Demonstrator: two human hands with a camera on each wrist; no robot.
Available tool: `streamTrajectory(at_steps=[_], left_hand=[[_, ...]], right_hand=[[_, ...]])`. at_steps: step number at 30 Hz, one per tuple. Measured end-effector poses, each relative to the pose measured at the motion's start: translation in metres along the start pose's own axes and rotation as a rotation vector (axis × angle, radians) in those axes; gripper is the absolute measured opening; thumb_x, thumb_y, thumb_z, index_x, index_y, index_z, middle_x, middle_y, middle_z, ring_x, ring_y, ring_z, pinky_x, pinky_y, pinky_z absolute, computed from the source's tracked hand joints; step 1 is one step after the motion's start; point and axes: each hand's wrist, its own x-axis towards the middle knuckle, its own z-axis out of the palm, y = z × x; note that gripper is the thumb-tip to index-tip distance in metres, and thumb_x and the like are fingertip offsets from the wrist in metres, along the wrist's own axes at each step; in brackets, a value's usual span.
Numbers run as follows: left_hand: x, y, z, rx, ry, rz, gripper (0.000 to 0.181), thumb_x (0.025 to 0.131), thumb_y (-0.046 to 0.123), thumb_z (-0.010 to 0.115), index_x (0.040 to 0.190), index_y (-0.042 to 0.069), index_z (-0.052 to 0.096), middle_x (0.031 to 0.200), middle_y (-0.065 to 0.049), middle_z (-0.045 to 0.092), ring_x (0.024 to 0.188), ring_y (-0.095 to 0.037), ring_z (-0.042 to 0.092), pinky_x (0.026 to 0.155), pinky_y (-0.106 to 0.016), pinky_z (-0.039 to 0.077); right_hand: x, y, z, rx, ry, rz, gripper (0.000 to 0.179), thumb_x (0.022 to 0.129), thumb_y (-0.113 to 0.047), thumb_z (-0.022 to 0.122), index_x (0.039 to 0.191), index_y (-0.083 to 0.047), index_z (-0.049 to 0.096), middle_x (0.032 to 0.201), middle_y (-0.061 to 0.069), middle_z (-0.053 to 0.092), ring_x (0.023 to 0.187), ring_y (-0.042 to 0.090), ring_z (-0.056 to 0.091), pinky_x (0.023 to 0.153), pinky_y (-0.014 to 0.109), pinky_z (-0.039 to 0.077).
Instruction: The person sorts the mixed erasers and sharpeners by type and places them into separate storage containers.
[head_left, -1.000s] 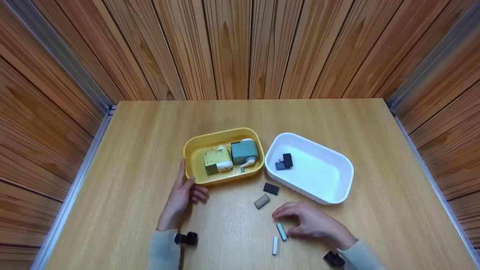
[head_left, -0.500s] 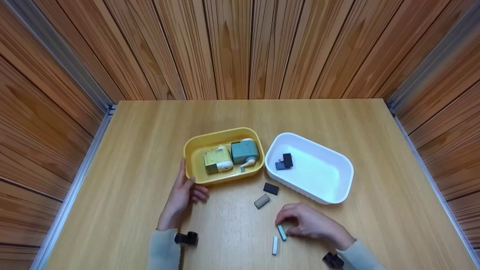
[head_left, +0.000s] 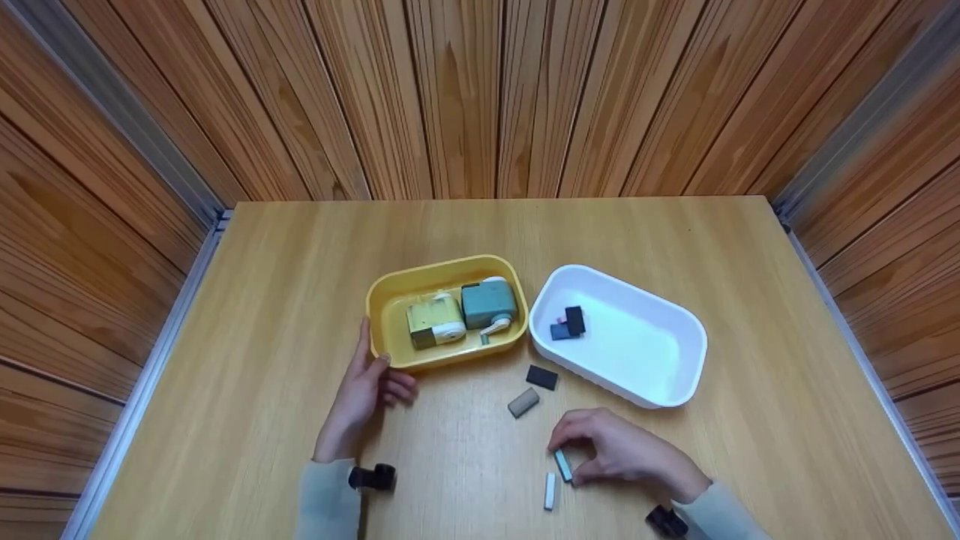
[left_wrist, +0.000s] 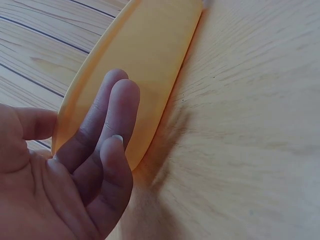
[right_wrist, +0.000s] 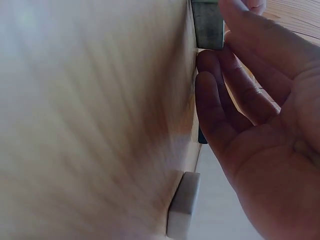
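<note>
My right hand [head_left: 626,446] pinches a small teal block [head_left: 563,466] lengthwise on the wooden table, fingertips at its far end and thumb at its near end. In the right wrist view the block's grey-green end [right_wrist: 209,27] shows between thumb and fingers. A pale blue block [head_left: 550,492] lies just in front of it. My left hand [head_left: 358,390] rests at the near left corner of a yellow bin [head_left: 442,360], thumb at the rim and index finger straight along the outside. Its other fingers [left_wrist: 122,110] are loosely extended before the bin's wall.
Inside the yellow bin are a yellow pencil sharpener [head_left: 435,319] and a teal one with a crank [head_left: 488,303]. A white bin [head_left: 637,356] beside it contains black and dark blue blocks [head_left: 574,321]. On the table lie a black block [head_left: 542,377] and a grey block [head_left: 523,403].
My right hand has lowered slightly and its fingers and thumb have closed in on the teal block's two ends. The left hand and both bins have stayed in place.
</note>
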Motion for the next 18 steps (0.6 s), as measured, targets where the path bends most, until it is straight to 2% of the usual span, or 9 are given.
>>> streamTrajectory(at_steps=[13,18], left_hand=[[-0.0008,0.0023,0.0002,0.005,0.014,-0.031,0.064,0.109,0.021,0.032,0.157,0.049,-0.001,0.09,-0.024,0.07,0.076,-0.039,0.068,0.063,-0.037,0.05],[-0.0009,0.0018,0.0004,0.009,0.015,-0.025,0.064,0.109,0.021,0.032,0.157,0.047,-0.001,0.09,-0.024,0.07,0.075,-0.039,0.069,0.062,-0.036,0.05]], right_hand=[[-0.0018,-0.001,0.0012,0.028,-0.001,0.024,0.033,0.084,-0.019,0.079,0.114,-0.03,0.073,0.114,-0.017,0.061,0.105,0.01,0.057,0.096,0.034,0.044],[-0.0027,-0.0004,0.0014,0.07,0.018,0.039,0.033,0.084,-0.021,0.079,0.116,-0.029,0.073,0.115,-0.016,0.061,0.106,0.011,0.057,0.096,0.034,0.044]])
